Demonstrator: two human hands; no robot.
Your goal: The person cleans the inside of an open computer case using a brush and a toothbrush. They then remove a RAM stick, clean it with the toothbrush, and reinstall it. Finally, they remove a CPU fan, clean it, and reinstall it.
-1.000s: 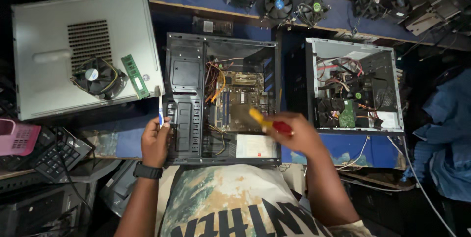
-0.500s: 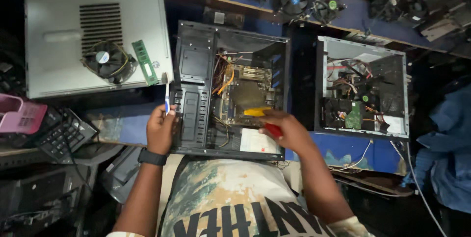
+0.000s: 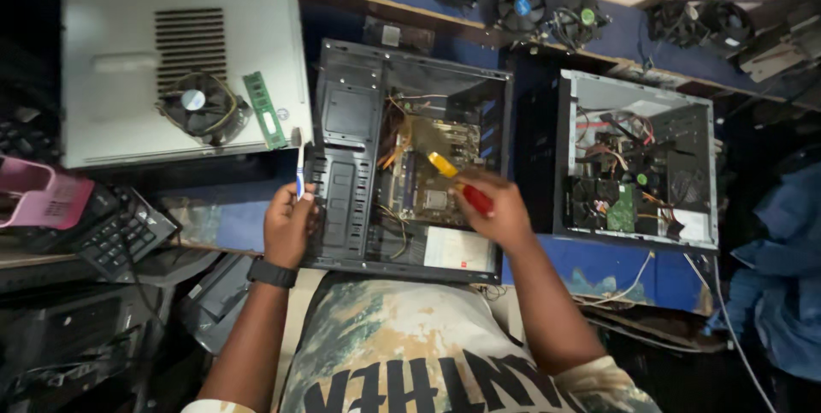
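1. I am closing my right hand (image 3: pixel 494 208) around the red handle of a screwdriver (image 3: pixel 460 182). Its yellow part and tip are pointing up and left over the motherboard (image 3: pixel 436 169) inside the open black computer case (image 3: pixel 410 165).
2. I am resting my left hand (image 3: pixel 287 223) against the case's left edge. My fingers are pinching a thin blue-and-white tool (image 3: pixel 299 175), held upright just beside the drive cage (image 3: pixel 346 174). I cannot tell what kind of tool it is.
3. I am wearing a black watch (image 3: pixel 272 273) on my left wrist.
4. The black case is lying on its side on the blue workbench (image 3: pixel 599 272), right in front of me, with its open side facing up.
5. To its left, a grey side panel (image 3: pixel 128 37) is lying flat. It is carrying a cooler fan (image 3: pixel 198 105) and a green memory stick (image 3: pixel 263 109) just beside the fan.
6. To the right, a second open case (image 3: pixel 633 161) is showing red and black wiring, well apart from my hands.
7. Several loose cooler fans (image 3: pixel 522 7) are sitting along the far edge of the bench.
8. A black keyboard (image 3: pixel 115 233) and a pink basket (image 3: pixel 38 195) are lying at my far left.
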